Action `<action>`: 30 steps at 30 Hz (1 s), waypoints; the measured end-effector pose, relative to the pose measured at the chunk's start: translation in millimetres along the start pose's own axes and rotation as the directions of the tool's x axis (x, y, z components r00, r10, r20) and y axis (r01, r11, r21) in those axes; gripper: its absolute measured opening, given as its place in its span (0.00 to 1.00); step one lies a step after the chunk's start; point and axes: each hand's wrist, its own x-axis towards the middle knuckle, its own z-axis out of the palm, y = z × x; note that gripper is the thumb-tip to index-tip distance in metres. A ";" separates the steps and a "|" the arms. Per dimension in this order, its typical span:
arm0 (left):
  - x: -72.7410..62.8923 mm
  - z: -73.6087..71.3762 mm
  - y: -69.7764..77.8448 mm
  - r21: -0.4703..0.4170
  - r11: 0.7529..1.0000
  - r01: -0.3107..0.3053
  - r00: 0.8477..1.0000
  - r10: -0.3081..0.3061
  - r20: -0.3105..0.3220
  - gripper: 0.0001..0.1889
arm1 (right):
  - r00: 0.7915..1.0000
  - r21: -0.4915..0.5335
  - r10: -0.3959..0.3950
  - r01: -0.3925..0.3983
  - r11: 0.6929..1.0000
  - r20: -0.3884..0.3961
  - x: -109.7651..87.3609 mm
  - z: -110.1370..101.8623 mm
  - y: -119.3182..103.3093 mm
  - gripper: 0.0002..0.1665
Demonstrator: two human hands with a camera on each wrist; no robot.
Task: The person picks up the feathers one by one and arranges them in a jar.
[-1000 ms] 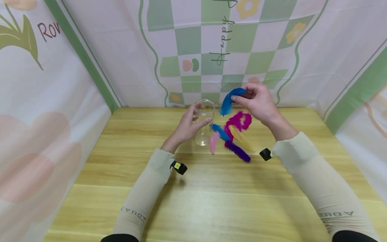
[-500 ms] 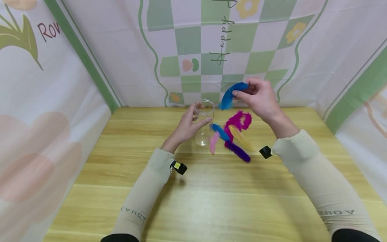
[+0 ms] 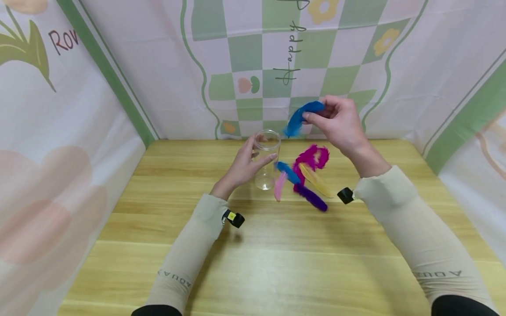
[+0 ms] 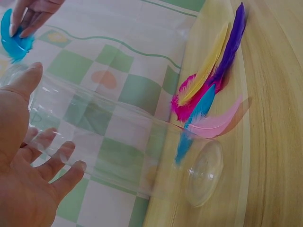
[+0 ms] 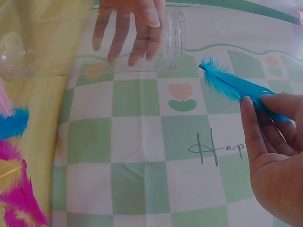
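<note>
A clear plastic jar [image 3: 265,171] stands upright on the table, its mouth uncovered. My left hand [image 3: 246,163] holds it near the top, thumb on one side and fingers round the back. Between thumb and fingers my right hand [image 3: 341,123] pinches a blue feather [image 3: 302,117], up and to the right of the jar's rim. That feather's downy end points down toward the mouth, apart from it, as the right wrist view also shows. On the table right of the jar lie a second blue feather [image 3: 289,174], a pink feather [image 3: 280,188], a purple feather [image 3: 312,198], a yellow feather [image 3: 316,181] and magenta feathers [image 3: 316,156].
The wooden table [image 3: 253,263] ends at the back against a hanging cloth [image 3: 276,52] with green checks. More printed cloth [image 3: 59,184] hangs at the left side. Small black cameras sit at both wrists.
My right hand has lifted the blue feather higher, and the feather has shifted slightly left in the last half second. The left hand and jar have stayed in place.
</note>
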 end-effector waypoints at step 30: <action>-0.8 -0.3 2.9 0.002 1.000 0.011 1.000 -0.011 -0.002 0.32 | 0.998 0.052 -0.060 0.061 0.997 -0.011 3.1 19.5 7.4 0.07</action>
